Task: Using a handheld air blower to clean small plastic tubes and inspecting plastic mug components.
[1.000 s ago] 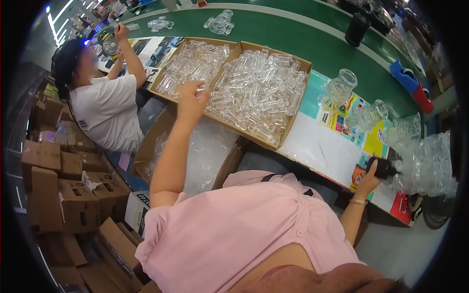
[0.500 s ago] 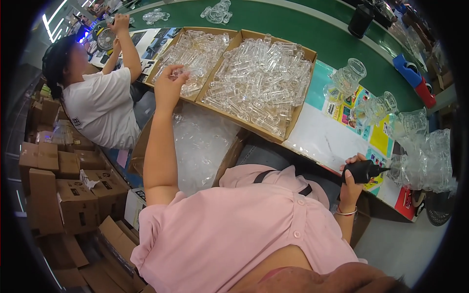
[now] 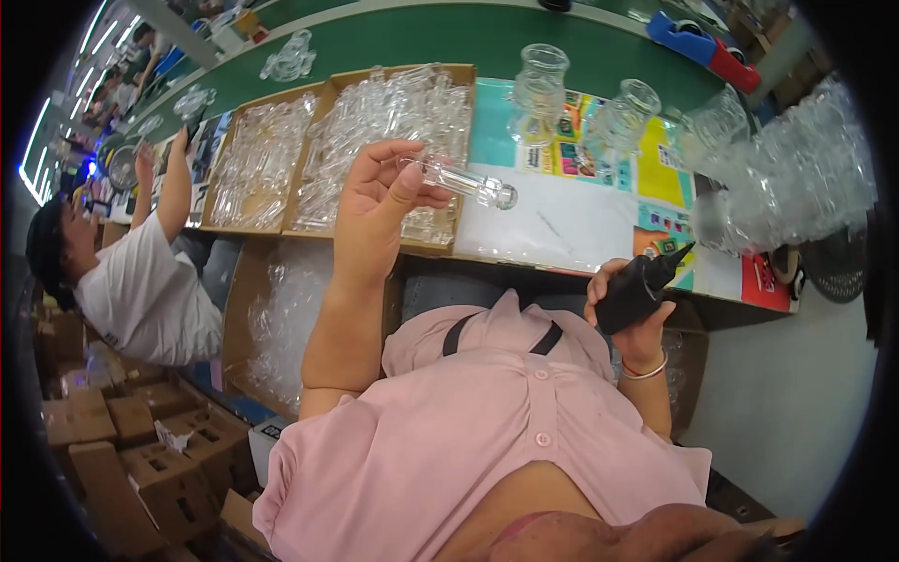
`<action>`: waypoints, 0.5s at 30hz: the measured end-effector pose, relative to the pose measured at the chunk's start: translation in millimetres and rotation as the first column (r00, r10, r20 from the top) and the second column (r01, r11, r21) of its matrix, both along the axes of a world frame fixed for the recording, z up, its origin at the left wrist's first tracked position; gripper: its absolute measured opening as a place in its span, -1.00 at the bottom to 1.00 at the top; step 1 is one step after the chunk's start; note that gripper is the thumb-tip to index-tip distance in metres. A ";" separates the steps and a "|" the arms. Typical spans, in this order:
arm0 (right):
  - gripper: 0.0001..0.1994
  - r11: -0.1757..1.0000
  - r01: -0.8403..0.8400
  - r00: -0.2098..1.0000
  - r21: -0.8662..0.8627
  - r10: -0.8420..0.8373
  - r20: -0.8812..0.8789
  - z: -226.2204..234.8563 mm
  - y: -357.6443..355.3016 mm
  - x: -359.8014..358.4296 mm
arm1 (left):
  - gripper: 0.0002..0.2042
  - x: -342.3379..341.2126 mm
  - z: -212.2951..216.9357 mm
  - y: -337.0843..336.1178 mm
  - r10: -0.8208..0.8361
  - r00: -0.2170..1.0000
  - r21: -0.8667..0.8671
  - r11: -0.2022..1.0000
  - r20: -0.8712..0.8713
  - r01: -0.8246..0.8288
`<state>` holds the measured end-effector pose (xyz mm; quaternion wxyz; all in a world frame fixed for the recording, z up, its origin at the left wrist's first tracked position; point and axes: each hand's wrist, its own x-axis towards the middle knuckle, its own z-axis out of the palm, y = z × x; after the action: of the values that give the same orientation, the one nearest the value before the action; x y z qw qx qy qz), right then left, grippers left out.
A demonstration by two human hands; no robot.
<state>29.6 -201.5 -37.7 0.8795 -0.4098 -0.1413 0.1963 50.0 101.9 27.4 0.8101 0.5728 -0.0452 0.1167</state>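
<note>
Left hand [image 3: 379,201], risen from the carton [image 3: 426,245] of clear glass pieces since a second ago, now pinching a glass tube [image 3: 459,178] between thumb and fingers, tube lying level and pointing toward 3 o'clock above the carton's near edge. Meaning, as judged: one piece picked and being presented for work. Right hand [image 3: 629,302], at 4 o'clock from the tube, gripping a black bottle [image 3: 641,288] as before, nozzle aiming toward 1 o'clock, well apart from the tube. Glass jars [image 3: 541,82] standing at 12 o'clock.
</note>
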 end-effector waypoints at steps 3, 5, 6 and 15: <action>-0.21 1.000 -0.020 1.000 0.016 0.020 0.015 -0.8 -16.6 -4.4 | -0.75 4.7 9.1 -24.6 -0.027 1.000 -0.008 1.000 0.011 0.027; -0.24 1.000 0.011 1.000 0.029 -0.012 0.020 -2.6 -26.0 -6.8 | -0.76 8.9 10.9 -34.3 -0.059 0.998 -0.021 0.998 0.002 0.059; -0.26 0.999 0.026 0.999 0.036 -0.026 0.019 -3.3 -30.5 -10.1 | -0.77 9.4 10.2 -39.1 -0.074 0.997 -0.039 0.997 -0.012 0.074; -0.31 0.993 0.114 0.993 -0.034 -0.113 0.041 13.5 -53.8 -33.0 | -0.75 25.7 -88.8 -100.7 -0.040 0.931 0.758 0.594 0.364 -0.271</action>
<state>-3.4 -255.3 -24.2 0.8788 -0.4367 -0.1313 0.1406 75.7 1.1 -61.4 0.4382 0.8453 -0.1949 0.2353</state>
